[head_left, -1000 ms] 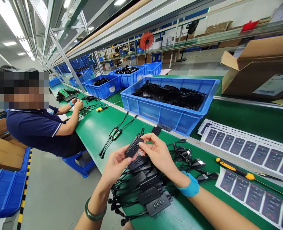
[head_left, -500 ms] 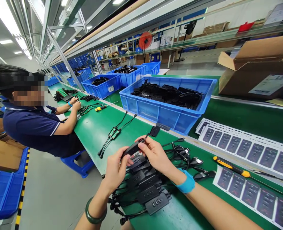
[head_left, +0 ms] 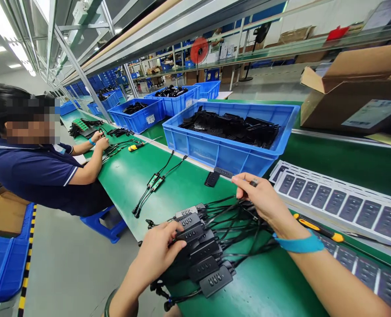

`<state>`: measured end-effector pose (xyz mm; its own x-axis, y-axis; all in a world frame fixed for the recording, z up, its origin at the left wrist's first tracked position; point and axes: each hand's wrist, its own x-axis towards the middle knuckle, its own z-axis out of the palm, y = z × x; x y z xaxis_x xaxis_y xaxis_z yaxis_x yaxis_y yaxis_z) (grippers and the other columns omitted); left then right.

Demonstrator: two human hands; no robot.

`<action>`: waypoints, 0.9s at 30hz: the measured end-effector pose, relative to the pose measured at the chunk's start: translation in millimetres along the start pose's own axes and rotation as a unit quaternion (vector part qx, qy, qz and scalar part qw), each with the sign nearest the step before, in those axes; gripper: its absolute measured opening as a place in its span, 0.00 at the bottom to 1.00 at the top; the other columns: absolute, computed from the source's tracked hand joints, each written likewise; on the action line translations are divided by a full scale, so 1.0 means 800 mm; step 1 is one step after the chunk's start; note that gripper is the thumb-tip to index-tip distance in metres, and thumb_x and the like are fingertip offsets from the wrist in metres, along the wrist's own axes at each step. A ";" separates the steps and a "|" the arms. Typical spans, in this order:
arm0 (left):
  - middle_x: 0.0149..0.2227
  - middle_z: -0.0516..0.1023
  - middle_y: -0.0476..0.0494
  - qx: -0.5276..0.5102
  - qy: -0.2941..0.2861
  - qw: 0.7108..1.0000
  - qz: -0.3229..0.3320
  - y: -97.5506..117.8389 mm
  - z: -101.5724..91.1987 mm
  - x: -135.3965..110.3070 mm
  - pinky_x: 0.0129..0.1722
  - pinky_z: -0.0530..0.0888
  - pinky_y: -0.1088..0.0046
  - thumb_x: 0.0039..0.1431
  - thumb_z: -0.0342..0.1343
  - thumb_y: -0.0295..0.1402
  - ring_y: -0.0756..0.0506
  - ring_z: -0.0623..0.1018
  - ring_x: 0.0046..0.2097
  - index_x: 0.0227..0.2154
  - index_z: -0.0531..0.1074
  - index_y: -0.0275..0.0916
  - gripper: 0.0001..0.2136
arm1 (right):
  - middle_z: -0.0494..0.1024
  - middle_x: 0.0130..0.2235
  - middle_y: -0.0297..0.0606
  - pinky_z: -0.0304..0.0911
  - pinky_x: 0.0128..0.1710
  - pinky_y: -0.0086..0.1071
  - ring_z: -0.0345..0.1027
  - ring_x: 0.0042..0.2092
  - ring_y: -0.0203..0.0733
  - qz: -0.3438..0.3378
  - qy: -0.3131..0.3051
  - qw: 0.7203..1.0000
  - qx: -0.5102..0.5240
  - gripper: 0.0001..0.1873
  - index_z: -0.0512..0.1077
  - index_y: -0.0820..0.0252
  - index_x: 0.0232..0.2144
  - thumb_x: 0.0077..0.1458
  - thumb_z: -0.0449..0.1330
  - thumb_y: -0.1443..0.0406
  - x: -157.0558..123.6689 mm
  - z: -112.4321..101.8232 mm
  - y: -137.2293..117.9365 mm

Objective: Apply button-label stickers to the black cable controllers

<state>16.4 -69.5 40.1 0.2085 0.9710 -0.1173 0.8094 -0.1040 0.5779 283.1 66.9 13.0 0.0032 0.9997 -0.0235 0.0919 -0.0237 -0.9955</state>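
In the head view, my left hand (head_left: 160, 251) is at the left end of a pile of black control boxes (head_left: 206, 249), its thumb and forefinger apart and touching the boxes' edge. Each box carries a row of small buttons and a cable at both ends. My right hand (head_left: 259, 198) is raised beyond the pile, fingers pinched on a black cable (head_left: 237, 199); part of that cable is hidden by the hand. Loose black casing pieces (head_left: 211, 178) lie just left of the right hand. Two green circuit boards with cables (head_left: 156, 181) rest farther off on the green table (head_left: 125, 176).
A blue crate (head_left: 211, 149) full of black casings stands behind. Sheets of dark labels (head_left: 340, 202), a yellow-black screwdriver (head_left: 317, 226) and an open carton (head_left: 344, 101) are on the right. A co-worker (head_left: 36, 163) sits at left, handling cables.
The black box held in both hands is down among the pile. My left hand has lowered onto the boxes; my right hand has moved right to the cables. The view has shifted slightly.
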 end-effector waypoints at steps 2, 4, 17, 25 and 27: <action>0.39 0.74 0.46 0.036 -0.009 0.999 0.004 -0.003 0.005 0.001 0.34 0.71 0.72 0.62 0.56 0.35 0.47 0.75 0.34 0.43 0.74 0.44 0.09 | 0.75 0.22 0.35 0.59 0.28 0.32 0.66 0.26 0.40 -0.041 0.000 0.989 -0.140 0.15 0.72 0.58 0.29 0.50 0.61 0.52 0.010 -0.011 0.018; 0.42 0.73 0.45 0.067 0.007 0.998 0.012 -0.012 0.002 0.009 0.36 0.72 0.70 0.63 0.54 0.40 0.46 0.77 0.35 0.44 0.75 0.46 0.10 | 0.79 0.30 0.39 0.63 0.36 0.38 0.72 0.34 0.47 -0.101 0.008 0.952 -0.289 0.13 0.74 0.58 0.35 0.51 0.61 0.56 0.022 -0.015 0.034; 0.47 0.70 0.26 0.177 0.213 0.945 -0.177 -0.125 -0.007 0.147 0.42 0.73 0.57 0.60 0.57 0.34 0.32 0.77 0.45 0.46 0.66 0.30 0.16 | 0.72 0.50 0.48 0.65 0.36 0.34 0.73 0.41 0.45 -0.282 -0.142 0.770 -0.555 0.21 0.75 0.60 0.47 0.57 0.49 0.77 0.073 0.043 0.063; 0.36 0.79 0.37 0.012 0.221 0.967 -0.126 -0.124 -0.007 0.141 0.43 0.72 0.62 0.58 0.56 0.34 0.37 0.79 0.42 0.43 0.71 0.36 0.12 | 0.78 0.40 0.44 0.66 0.34 0.35 0.74 0.38 0.47 -0.290 -0.117 0.799 -0.513 0.10 0.74 0.60 0.37 0.61 0.52 0.70 0.063 0.021 0.060; 0.32 0.79 0.41 -0.061 0.216 0.969 -0.106 -0.117 -0.010 0.134 0.37 0.73 0.65 0.58 0.55 0.37 0.41 0.79 0.34 0.45 0.70 0.36 0.14 | 0.78 0.41 0.45 0.67 0.38 0.37 0.74 0.42 0.48 -0.295 -0.088 0.812 -0.496 0.10 0.73 0.60 0.41 0.62 0.51 0.68 0.057 0.022 0.053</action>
<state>-41.7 46.2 -20.0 -0.2253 0.9701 0.0905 0.7327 0.1075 0.6720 269.9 111.2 -32.1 -0.4673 0.8198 0.3311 0.7824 0.5578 -0.2769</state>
